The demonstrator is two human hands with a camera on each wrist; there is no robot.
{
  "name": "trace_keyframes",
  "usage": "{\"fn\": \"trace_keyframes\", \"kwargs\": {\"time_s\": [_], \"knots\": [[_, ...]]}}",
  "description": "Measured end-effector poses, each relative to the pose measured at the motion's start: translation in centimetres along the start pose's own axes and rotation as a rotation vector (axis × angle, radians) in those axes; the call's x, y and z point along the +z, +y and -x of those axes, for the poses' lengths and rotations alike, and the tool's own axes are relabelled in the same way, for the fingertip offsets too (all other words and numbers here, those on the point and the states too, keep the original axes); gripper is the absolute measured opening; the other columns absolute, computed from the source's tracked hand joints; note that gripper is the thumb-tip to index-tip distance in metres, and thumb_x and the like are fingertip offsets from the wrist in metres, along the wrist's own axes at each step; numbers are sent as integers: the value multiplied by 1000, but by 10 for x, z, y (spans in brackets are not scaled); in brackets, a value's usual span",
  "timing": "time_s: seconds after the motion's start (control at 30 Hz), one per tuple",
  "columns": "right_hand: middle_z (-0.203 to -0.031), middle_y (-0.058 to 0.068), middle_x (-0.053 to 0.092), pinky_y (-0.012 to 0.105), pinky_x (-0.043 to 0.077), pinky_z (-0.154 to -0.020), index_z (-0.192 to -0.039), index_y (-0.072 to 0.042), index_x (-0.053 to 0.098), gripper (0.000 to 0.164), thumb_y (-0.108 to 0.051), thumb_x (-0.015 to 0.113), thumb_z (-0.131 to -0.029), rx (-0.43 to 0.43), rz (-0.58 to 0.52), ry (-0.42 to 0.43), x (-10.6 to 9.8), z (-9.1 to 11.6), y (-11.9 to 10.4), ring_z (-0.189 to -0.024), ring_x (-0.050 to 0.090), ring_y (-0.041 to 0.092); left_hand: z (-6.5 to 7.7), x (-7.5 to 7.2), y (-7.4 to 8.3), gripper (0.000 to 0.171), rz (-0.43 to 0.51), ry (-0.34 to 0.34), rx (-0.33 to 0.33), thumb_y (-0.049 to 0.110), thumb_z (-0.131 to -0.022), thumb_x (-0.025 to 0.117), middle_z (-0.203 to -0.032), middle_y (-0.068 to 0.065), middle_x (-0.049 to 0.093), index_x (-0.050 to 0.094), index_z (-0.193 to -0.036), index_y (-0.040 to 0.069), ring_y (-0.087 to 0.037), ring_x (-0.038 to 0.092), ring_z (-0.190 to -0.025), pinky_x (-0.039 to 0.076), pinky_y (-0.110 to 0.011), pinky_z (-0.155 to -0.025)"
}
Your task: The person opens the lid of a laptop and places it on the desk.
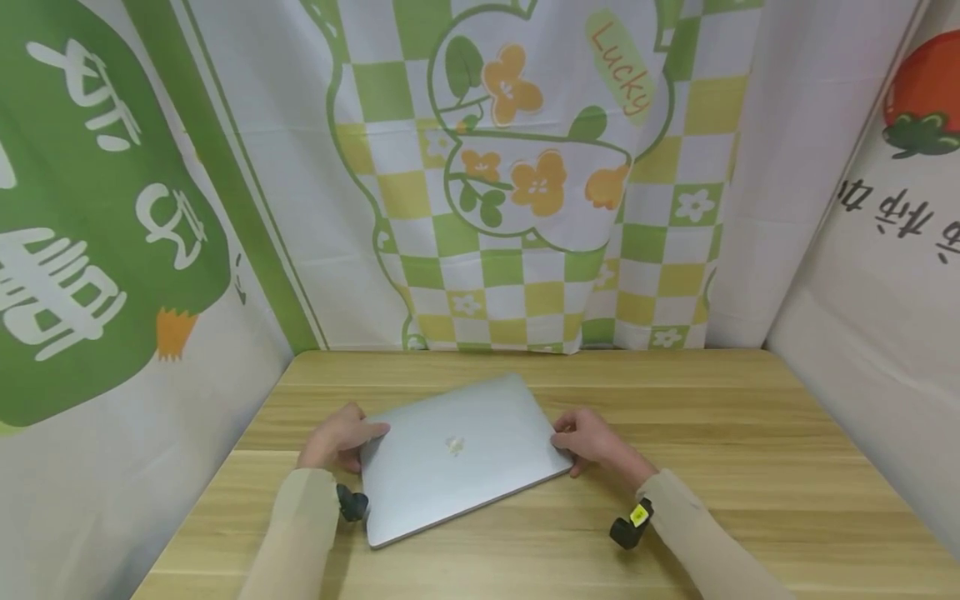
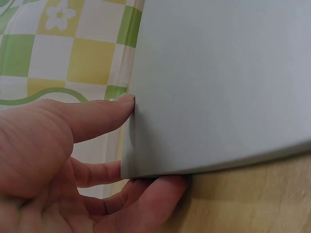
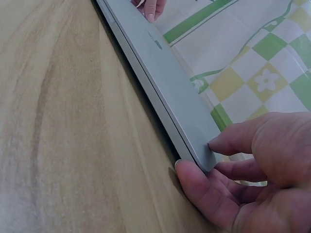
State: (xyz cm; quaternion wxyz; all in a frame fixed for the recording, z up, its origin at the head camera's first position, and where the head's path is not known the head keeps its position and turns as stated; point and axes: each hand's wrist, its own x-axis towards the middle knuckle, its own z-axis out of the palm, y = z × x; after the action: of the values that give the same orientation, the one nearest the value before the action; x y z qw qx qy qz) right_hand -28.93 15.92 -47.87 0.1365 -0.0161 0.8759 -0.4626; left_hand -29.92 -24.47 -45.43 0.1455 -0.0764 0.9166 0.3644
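A closed silver laptop (image 1: pixel 465 475) with a shiny logo on its lid lies turned at an angle, low over the wooden table. My left hand (image 1: pixel 343 437) grips its left edge, thumb on the lid and fingers curled underneath, as the left wrist view also shows at the laptop's corner (image 2: pixel 150 150). At the right edge, near the front corner, my right hand (image 1: pixel 592 439) pinches it. In the right wrist view the right thumb (image 3: pixel 233 138) rests on the lid while a finger (image 3: pixel 199 187) reaches under the corner. A dark gap shows beneath the laptop's long edge.
The wooden table (image 1: pixel 712 467) extends around the laptop, its back edge meeting a green-and-white checked cloth (image 1: pixel 510 267). Printed cloth hangs along the left side (image 1: pixel 90 250) and right side (image 1: pixel 885 292). Each wrist wears a small dark camera (image 1: pixel 351 503).
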Motion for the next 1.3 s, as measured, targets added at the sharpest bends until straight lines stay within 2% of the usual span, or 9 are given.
{"fn": "trace_keyframes", "kwargs": {"time_s": [0.2,0.4,1.03,1.3], "knots": [[-90,11,60,31,56,-45,-111,1,66,23,-8,65,-90,-9,23,8,-2,3,3,-52,57,17,-3,3,3,43,-6,5,-6,29,-94,64,-85,-16,53,46,-111,-6,-21,59,-59,58,-31,-51],[-89,11,59,31,56,-45,-110,0,66,21,-9,64,-91,-13,48,12,-4,9,3,-56,58,18,-3,4,8,43,-10,1,14,29,-95,63,-83,-16,52,46,-110,-7,-21,58,-57,58,-31,-51],[-95,13,63,32,57,-47,-112,4,65,24,-6,63,-90,-6,32,25,-11,18,12,-62,60,20,-5,14,20,42,-10,-5,26,29,-94,65,-84,-15,52,47,-109,-6,-20,57,-57,58,-31,-50],[-93,11,61,32,56,-47,-110,1,66,22,-8,63,-90,15,38,33,-16,23,17,-59,58,20,-8,18,28,44,-14,-11,41,29,-92,67,-87,-18,54,49,-110,-8,-22,59,-56,59,-33,-51]]}}
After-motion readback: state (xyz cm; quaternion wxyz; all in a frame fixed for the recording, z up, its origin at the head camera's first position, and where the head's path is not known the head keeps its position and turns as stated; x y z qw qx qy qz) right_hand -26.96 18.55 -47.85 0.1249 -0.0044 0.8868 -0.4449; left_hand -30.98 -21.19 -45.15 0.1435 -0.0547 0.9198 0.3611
